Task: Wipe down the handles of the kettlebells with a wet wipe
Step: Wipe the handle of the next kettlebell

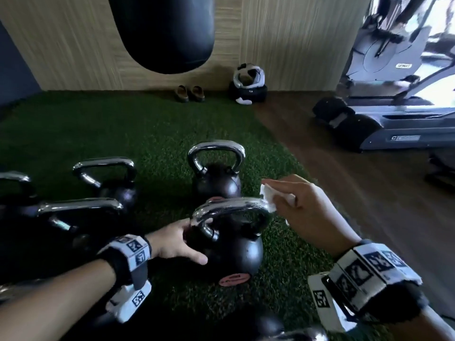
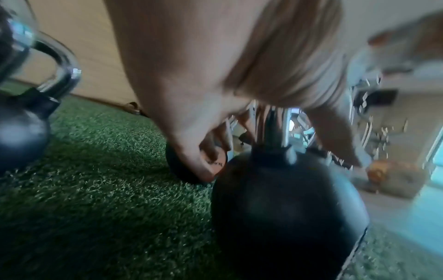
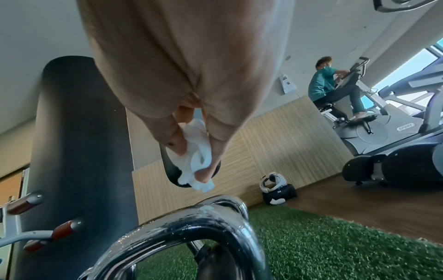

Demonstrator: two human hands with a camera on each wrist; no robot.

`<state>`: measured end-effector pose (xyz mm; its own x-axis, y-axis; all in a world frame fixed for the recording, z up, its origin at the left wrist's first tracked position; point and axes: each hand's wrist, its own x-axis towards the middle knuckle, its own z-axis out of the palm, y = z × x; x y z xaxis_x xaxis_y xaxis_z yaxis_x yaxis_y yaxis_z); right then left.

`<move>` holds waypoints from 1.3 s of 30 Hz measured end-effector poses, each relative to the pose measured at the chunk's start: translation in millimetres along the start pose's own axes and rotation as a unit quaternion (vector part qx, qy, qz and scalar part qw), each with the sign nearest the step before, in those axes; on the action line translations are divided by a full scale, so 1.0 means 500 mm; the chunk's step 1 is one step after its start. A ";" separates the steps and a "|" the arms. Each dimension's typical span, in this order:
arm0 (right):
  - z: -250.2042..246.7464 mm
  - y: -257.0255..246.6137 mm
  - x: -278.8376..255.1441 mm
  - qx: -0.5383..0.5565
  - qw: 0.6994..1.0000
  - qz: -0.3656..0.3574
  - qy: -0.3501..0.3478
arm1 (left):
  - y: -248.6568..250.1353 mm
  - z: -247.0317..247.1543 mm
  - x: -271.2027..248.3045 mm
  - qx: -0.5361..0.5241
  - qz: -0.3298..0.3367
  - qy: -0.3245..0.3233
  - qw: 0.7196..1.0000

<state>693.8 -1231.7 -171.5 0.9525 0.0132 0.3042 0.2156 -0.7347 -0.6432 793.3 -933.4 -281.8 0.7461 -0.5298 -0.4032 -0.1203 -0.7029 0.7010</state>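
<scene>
The nearest black kettlebell (image 1: 231, 252) stands on green turf (image 1: 152, 134), its chrome handle (image 1: 231, 207) wet and streaked. My left hand (image 1: 194, 239) grips its ball just under the handle's left post, thumb on the near side and fingers on the far side; the left wrist view shows the ball (image 2: 282, 208) between them. My right hand (image 1: 273, 196) pinches a crumpled white wet wipe (image 1: 267, 193) at the handle's right corner. In the right wrist view the wipe (image 3: 196, 151) hangs just above the handle (image 3: 206, 214).
Several more kettlebells stand close by: one behind (image 1: 214, 173) and others to the left (image 1: 110, 178), (image 1: 81, 212). A black punching bag (image 1: 162, 33) hangs ahead. Shoes (image 1: 189, 93) and a headset (image 1: 248, 80) sit by the wall. Cardio machines (image 1: 394, 107) stand right, a person (image 3: 330, 87) pedalling.
</scene>
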 end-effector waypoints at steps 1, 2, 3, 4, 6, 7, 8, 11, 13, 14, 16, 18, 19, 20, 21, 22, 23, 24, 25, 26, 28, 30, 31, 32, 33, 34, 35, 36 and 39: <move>0.005 -0.003 0.008 0.005 1.000 -0.002 0.009 | 0.000 0.011 0.007 0.009 0.009 0.005 1.000; 0.011 -0.007 0.014 0.009 1.000 -0.002 0.018 | -0.008 0.024 0.018 0.009 0.011 0.025 1.000; 0.015 -0.010 0.019 0.013 1.000 -0.002 0.026 | -0.015 0.040 0.030 -0.002 0.009 0.043 0.999; 0.020 -0.013 0.023 0.019 0.999 -0.003 0.036 | -0.012 0.058 0.039 -0.029 0.006 0.066 0.997; 0.032 -0.018 0.032 0.017 0.998 -0.022 0.054 | -0.013 0.098 0.062 -0.089 0.009 0.122 0.988; 0.040 -0.018 0.037 0.013 0.997 -0.036 0.062 | -0.005 0.116 0.069 -0.121 0.007 0.151 0.981; 0.048 -0.019 0.041 0.012 0.996 -0.048 0.069 | 0.003 0.134 0.077 -0.163 -0.002 0.182 0.970; 0.075 -0.022 0.045 0.004 0.994 -0.075 0.074 | 0.020 0.179 0.091 -0.255 -0.027 0.283 0.924; 0.093 -0.028 0.047 -0.026 0.992 -0.098 0.072 | 0.012 0.199 0.102 -0.308 -0.013 0.327 0.893; 0.102 -0.031 0.048 -0.046 0.990 -0.114 0.072 | 0.009 0.204 0.106 -0.331 -0.006 0.334 0.882; 0.117 -0.033 0.049 -0.071 0.985 -0.141 0.073 | 0.007 0.208 0.108 -0.355 0.008 0.332 0.874; 0.126 -0.033 0.048 -0.087 0.981 -0.160 0.069 | 0.010 0.209 0.106 -0.367 0.023 0.332 0.868; 0.129 -0.031 0.044 -0.095 0.980 -0.161 0.063 | 0.012 0.208 0.105 -0.370 0.030 0.334 0.866; 0.131 -0.028 0.037 -0.097 0.981 -0.158 0.058 | 0.012 0.208 0.105 -0.372 0.035 0.338 0.864; 0.131 -0.021 0.030 -0.097 0.982 -0.150 0.056 | 0.013 0.207 0.106 -0.372 0.038 0.343 0.861; 0.127 -0.010 0.025 -0.094 0.984 -0.138 0.063 | 0.010 0.209 0.108 -0.374 0.041 0.347 0.859; 0.121 0.005 0.020 -0.090 0.986 -0.120 0.075 | 0.006 0.212 0.112 -0.377 0.039 0.348 0.858; 0.113 0.023 0.017 -0.087 0.988 -0.097 0.088 | 0.004 0.214 0.115 -0.378 0.037 0.348 0.857; 0.103 0.038 0.015 -0.082 0.989 -0.074 0.101 | 0.001 0.216 0.117 -0.374 0.035 0.349 0.859; 0.097 0.050 0.014 -0.076 0.989 -0.057 0.114 | -0.002 0.218 0.120 -0.369 0.036 0.348 0.861; 0.093 0.060 0.012 -0.069 0.988 -0.054 0.126 | -0.006 0.220 0.124 -0.371 0.044 0.343 0.862; 0.099 0.055 0.008 -0.072 0.987 -0.075 0.122 | -0.006 0.220 0.122 -0.380 0.056 0.340 0.858; 0.102 0.057 0.005 -0.066 0.987 -0.079 0.121 | -0.007 0.221 0.121 -0.385 0.060 0.340 0.856; 0.102 0.062 0.005 -0.056 0.988 -0.071 0.125 | -0.007 0.220 0.120 -0.385 0.062 0.341 0.855; 0.100 0.072 0.006 -0.047 0.989 -0.052 0.129 | -0.006 0.219 0.119 -0.385 0.063 0.342 0.855; 0.097 0.085 0.008 -0.037 0.991 -0.017 0.131 | -0.005 0.217 0.117 -0.384 0.060 0.343 0.855; 0.094 0.101 0.009 -0.023 0.992 0.033 0.121 | -0.003 0.215 0.115 -0.383 0.056 0.342 0.856; 0.094 0.121 0.010 0.000 0.992 0.086 0.097 | -0.001 0.213 0.114 -0.386 0.053 0.339 0.856; 0.099 0.159 0.000 0.066 0.982 0.174 0.028 | 0.004 0.210 0.114 -0.386 0.041 0.330 0.861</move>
<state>721.7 -1256.8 -257.3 0.9610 -0.2628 0.0857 -0.0911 -0.5935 -0.7996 767.0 -1014.7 -365.0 0.9959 0.0004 -0.0904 0.0904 -0.0167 0.9958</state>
